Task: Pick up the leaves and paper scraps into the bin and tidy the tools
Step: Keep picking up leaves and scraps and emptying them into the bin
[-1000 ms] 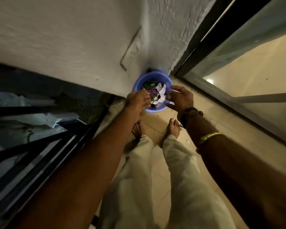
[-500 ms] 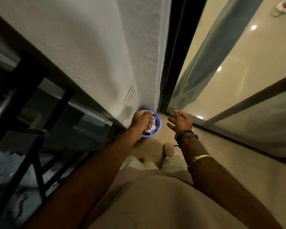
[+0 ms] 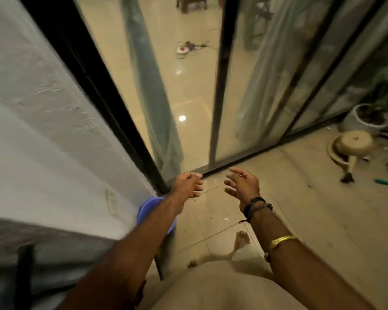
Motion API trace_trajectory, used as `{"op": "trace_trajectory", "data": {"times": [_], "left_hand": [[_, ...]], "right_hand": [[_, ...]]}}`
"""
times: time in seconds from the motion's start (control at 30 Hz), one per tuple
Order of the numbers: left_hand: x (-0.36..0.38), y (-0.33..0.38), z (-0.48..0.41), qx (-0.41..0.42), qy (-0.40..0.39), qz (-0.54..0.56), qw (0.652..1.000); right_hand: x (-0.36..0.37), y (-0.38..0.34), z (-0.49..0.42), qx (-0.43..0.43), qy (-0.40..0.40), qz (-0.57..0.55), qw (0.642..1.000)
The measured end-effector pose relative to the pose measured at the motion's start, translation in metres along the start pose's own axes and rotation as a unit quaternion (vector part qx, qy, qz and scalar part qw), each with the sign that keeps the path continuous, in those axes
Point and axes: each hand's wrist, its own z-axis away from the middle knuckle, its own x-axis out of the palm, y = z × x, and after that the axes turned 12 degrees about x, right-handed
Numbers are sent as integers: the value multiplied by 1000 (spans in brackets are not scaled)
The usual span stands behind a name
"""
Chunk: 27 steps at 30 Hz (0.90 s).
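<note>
Broadly, a white textured wall [image 3: 43, 135] fills the left, and black-framed sliding glass doors [image 3: 217, 86] run across the top. Beige floor tiles [image 3: 311, 220] spread below them. Far right, a beige round plastic stool [image 3: 354, 144] lies tipped near a white plant pot [image 3: 367, 117]. The round blue plastic bin [image 3: 147, 209] sits on the floor in the corner against the wall, partly hidden under the left forearm; its contents are out of sight. The left hand [image 3: 187, 185] hovers beyond the bin, fingers loosely curled with nothing seen in them. The right hand [image 3: 242, 185] hangs beside it, apart, fingers spread and empty. A green-handled tool [image 3: 386, 182] lies on the floor at the right edge. A small white paper scrap [image 3: 226, 219] rests on the floor between the arms.
</note>
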Motion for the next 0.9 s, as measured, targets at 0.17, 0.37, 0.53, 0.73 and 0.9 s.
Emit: {"op": "trace_trajectory", "data": {"times": [0.17,0.37,0.53,0.73,0.9], "left_hand": [[95,13,4,27,-115,-10,993],[244,25,13,28,-213,-30,976],[371,33,26,28,-277,-45,959],[496,42,37,26,-334,-73,939],[593,53,26,28,-360,-90,928]], "right_hand": [[-95,-11,7,-13,93,-89,992],[-215,-27,6,-30,168,-177,969],[-326,-46,1,-43,221,-224,948],[-438,-68,-3,-50,282,-283,915],[-508,-95,-25,-49,316,-322,891]]}}
